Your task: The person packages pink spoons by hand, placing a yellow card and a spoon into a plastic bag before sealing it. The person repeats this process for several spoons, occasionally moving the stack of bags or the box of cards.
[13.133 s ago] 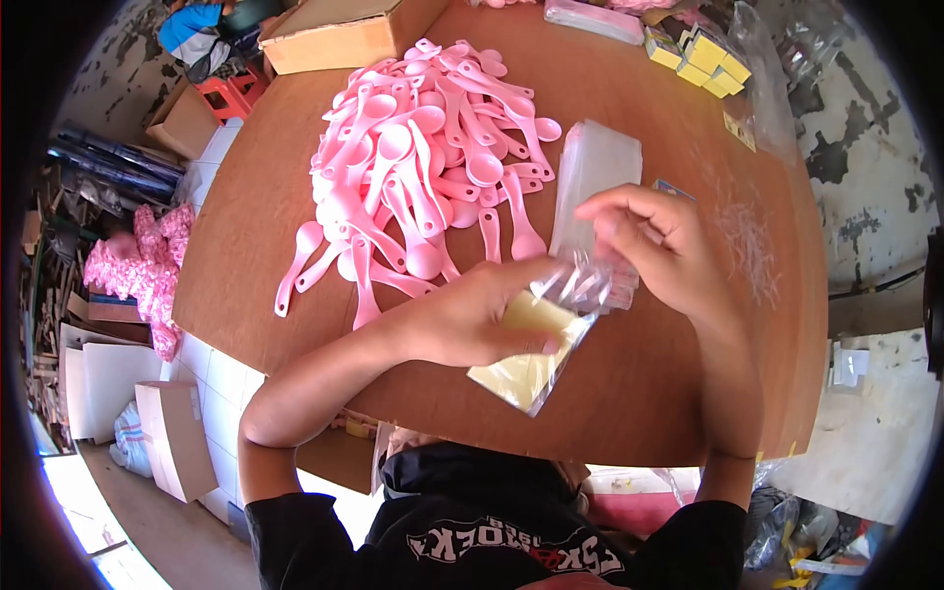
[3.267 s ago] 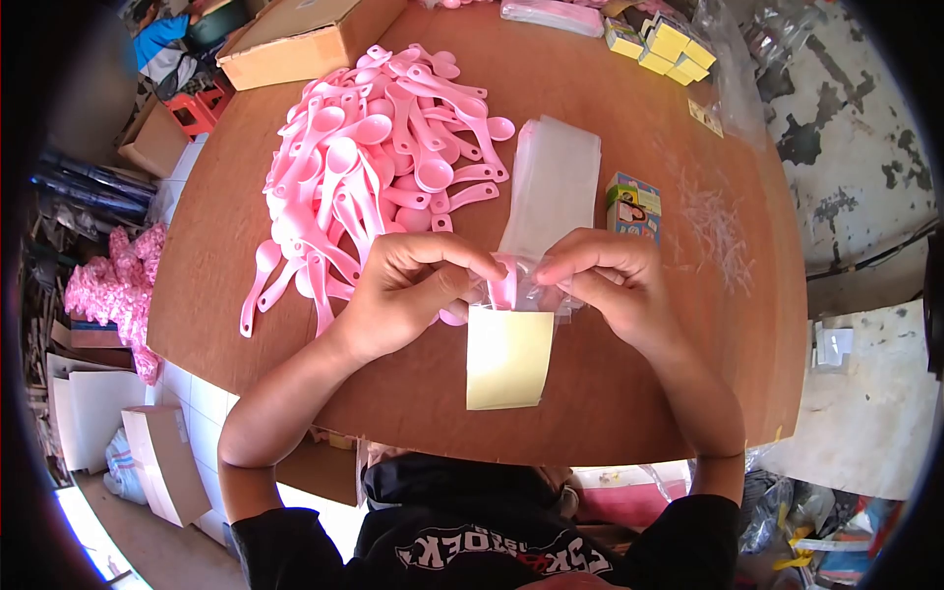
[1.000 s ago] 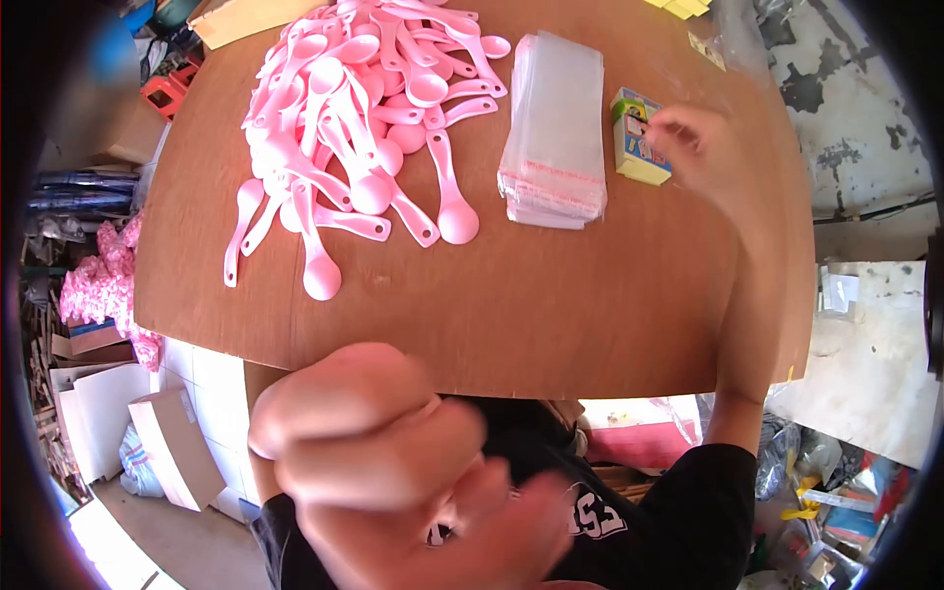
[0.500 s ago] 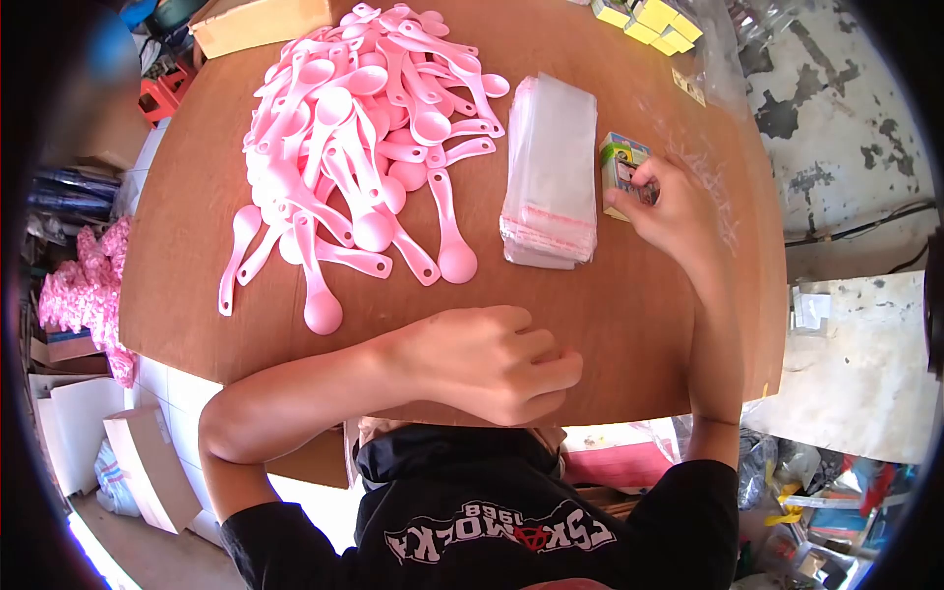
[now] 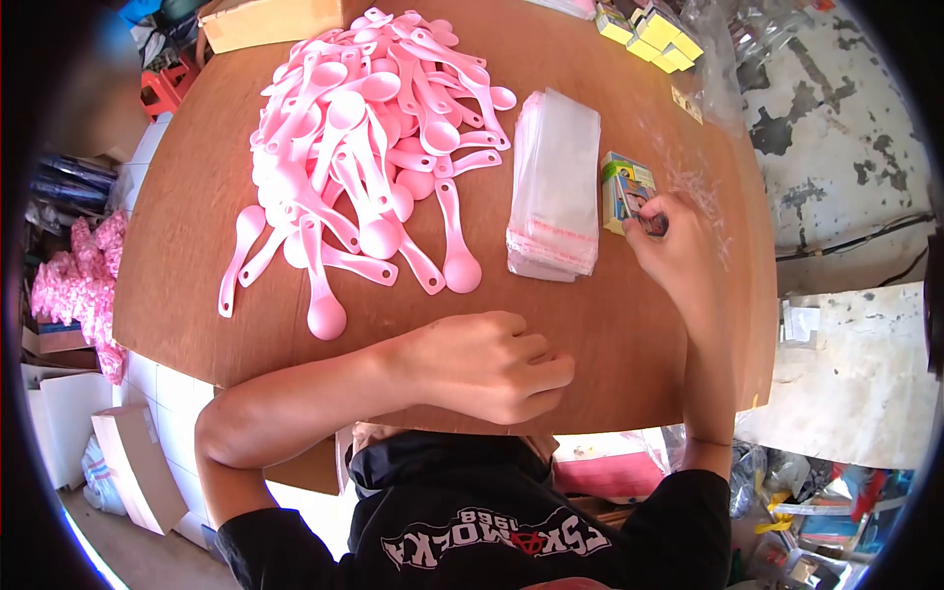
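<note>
My left hand (image 5: 497, 369) is curled into a loose fist near the front edge of the table, and nothing sticks out of it. On the right, thumb and forefinger of my right hand (image 5: 678, 236) pinch the near corner of a small printed card (image 5: 653, 224). That card lies at the top of a small yellow-edged stack of printed cards (image 5: 616, 202). Just left of it is a pile of clear plastic bags (image 5: 556, 177) with pinkish strips at the near end. A large heap of pink plastic spoons (image 5: 379, 147) covers the table's left and middle.
Yellow blocks (image 5: 664, 37) stand at the far right, with a loose card (image 5: 686, 104) nearer. A cardboard box (image 5: 270, 22) sits at the far left. The brown table (image 5: 629, 364) has a curved edge; a peeling wall (image 5: 836, 128) rises on the right. Pink packed goods (image 5: 84, 285) lie off to the left.
The fingers of my right hand have moved nearer along the card stack and closed on a card's corner. My left hand stays put. The whole view has shifted slightly.
</note>
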`<state>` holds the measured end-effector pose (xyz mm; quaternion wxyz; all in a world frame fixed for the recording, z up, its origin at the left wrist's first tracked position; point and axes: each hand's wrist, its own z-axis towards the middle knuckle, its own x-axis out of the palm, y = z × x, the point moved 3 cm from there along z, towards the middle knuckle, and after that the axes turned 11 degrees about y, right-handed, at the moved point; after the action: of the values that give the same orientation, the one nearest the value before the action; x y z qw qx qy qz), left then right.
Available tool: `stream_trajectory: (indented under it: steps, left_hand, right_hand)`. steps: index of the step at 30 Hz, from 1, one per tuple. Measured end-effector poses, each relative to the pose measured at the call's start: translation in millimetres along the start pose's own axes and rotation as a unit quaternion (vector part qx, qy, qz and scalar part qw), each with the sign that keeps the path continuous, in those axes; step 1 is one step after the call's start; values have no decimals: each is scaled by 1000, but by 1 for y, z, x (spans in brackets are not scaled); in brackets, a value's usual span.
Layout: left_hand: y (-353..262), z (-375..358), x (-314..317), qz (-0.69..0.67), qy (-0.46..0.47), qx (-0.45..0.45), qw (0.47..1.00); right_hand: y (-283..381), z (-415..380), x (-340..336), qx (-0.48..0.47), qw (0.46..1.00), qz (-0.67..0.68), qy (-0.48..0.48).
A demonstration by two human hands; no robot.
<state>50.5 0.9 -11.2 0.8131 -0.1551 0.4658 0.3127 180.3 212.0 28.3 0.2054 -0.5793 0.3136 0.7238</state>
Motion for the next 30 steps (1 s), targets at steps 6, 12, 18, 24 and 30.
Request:
stream_trajectory:
  steps: [6,12,18,24,30]
  left_hand:
    - [1,0,-4,-35,23,-22,999]
    - [16,7,-12,-386,-168,-275,864]
    - [20,2,3,-589,-14,-312,746]
    - [20,2,9,-555,18,-313,771]
    - [21,1,5,-520,0,-292,803]
  right_hand:
    - [-1,-36,-28,31,987,141,70]
    - [15,-79,-61,-53,949,302,78]
    - [22,-72,-57,-83,952,293,-1]
    - [-6,-9,-24,-38,988,110,-100]
    - [-2,4,2,0,1000,-4,-22]
